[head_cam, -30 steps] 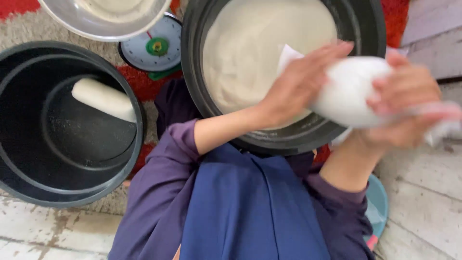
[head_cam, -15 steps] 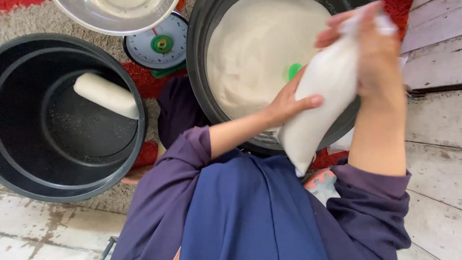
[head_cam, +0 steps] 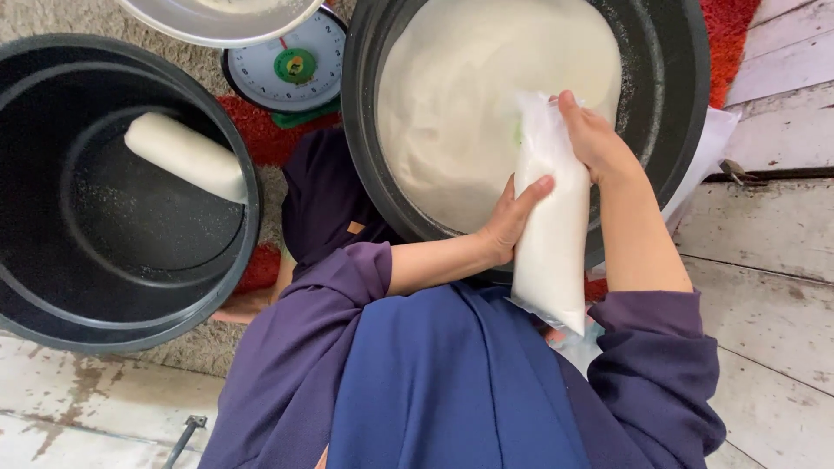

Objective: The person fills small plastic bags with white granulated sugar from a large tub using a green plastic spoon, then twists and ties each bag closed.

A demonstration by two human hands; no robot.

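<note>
Fig.: I see long clear plastic bag packed w/ white powder point(head_cam: 549, 234) upright over big black tub of white powder point(head_cam: 678, 113). Left hand point(head_cam: 508, 227) fingers wrap mid-bag; right hand point(head_cam: 599, 143) pinches top. Looks heavy, soft, slippery; support low + neck.

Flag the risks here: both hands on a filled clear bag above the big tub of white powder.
1. The bag appears unsealed at the top, where the right hand pinches it; a slip could spill powder.
2. The left hand steadies only its side; the hanging bottom corner is unsupported and may sag.
3. It hangs partly past the tub rim, over the lap, so spill could land there.
</note>
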